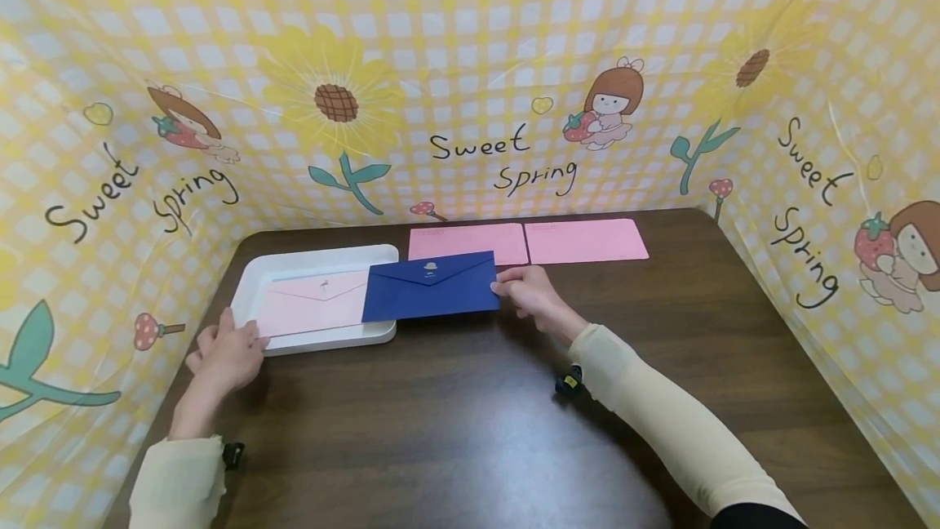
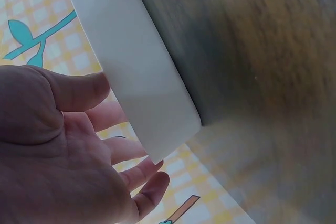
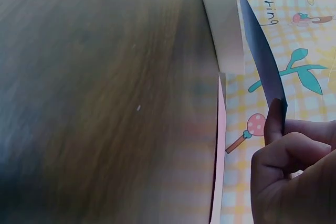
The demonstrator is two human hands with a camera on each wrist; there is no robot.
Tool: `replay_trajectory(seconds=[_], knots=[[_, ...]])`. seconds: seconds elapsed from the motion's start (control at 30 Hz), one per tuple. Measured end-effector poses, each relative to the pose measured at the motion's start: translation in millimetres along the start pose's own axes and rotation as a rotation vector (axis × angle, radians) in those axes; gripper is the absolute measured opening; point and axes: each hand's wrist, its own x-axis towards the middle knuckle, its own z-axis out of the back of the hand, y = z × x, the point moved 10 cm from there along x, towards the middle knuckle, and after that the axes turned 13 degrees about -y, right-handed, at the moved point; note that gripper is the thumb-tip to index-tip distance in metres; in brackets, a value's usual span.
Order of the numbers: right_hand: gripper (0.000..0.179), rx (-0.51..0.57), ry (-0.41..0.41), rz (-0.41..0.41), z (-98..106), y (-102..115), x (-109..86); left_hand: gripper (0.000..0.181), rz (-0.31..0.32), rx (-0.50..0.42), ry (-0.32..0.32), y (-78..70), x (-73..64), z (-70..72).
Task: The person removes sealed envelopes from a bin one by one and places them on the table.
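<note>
My right hand point(image 1: 539, 299) pinches the right edge of a dark blue envelope point(image 1: 433, 296) with thumb and fingers. In the right wrist view the envelope point(image 3: 265, 56) appears nearly edge-on, raised off the dark table. Its left end overlaps the right side of a white tray point(image 1: 323, 344) and part of a pale pink envelope point(image 1: 316, 308) lying in that tray. At the tray's front left corner rests my left hand point(image 1: 229, 356), fingers spread loosely. From the left wrist its thumb and fingertips show along the rim of the tray point(image 2: 136, 72).
Two bright pink sheets point(image 1: 470, 242) lie side by side at the table's back edge, right of the tray. The blue envelope overlaps the left one in the head view. A yellow checked cloth point(image 1: 470, 47) with printed flowers walls in the brown table point(image 1: 441, 431).
</note>
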Motion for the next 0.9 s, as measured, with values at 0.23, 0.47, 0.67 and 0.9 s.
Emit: replay_trajectory(seconds=[0.23, 0.47, 0.67, 0.9], knots=[[0.026, -0.02, -0.016, -0.008, 10, -6, -0.7, 0.054, 0.029, 0.015, 0.011, 4.2, -0.2, 0.6], [0.026, -0.027, -0.013, -0.009, 21, -12, 0.5, 0.053, 0.027, 0.013, 0.009, 3.3, -1.5, 2.4], [0.027, -0.026, -0.021, -0.011, 32, -20, 2.2, 0.053, 0.032, 0.007, 0.001, 3.4, -1.6, 2.8], [0.026, -0.011, -0.015, -0.014, 39, -19, -0.8, 0.051, 0.023, 0.004, 0.004, 1.5, -0.9, 3.7]])
